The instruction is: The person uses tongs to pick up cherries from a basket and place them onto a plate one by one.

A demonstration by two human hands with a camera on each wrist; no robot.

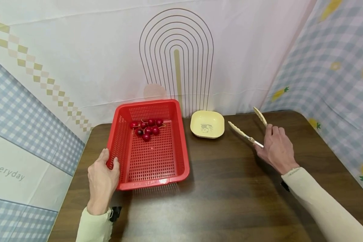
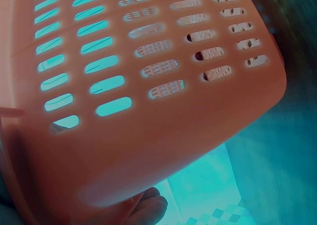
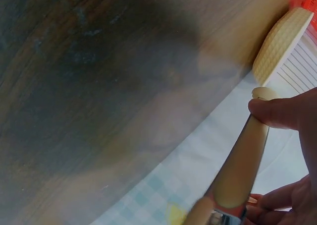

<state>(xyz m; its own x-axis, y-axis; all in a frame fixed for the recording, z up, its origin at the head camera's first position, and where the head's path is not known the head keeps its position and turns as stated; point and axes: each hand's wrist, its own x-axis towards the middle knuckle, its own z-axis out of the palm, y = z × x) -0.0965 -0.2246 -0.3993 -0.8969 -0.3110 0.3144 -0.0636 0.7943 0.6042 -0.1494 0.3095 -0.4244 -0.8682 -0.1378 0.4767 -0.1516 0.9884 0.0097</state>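
My left hand [image 1: 102, 179] grips the left rim of a red perforated plastic basket [image 1: 157, 183], thumb on the inner side. In the left wrist view the basket's slotted wall [image 2: 148, 140] fills most of the picture, with fingertips [image 2: 152, 209] below it. Several dark red cherries [image 1: 155, 130], some with stems, lie together in the far part of the basket. My right hand [image 1: 276, 149] holds a pair of tongs [image 1: 240, 131] with cream tips and metal arms, spread wide with nothing between them. In the right wrist view the thumb presses one tongs arm [image 3: 242, 160].
A small pale yellow dish [image 1: 207, 135] with a printed picture inside stands between basket and tongs, near the back edge of the dark wooden table [image 1: 217, 201]. Patterned cloth [image 1: 245, 50] hangs behind the table and along both sides.
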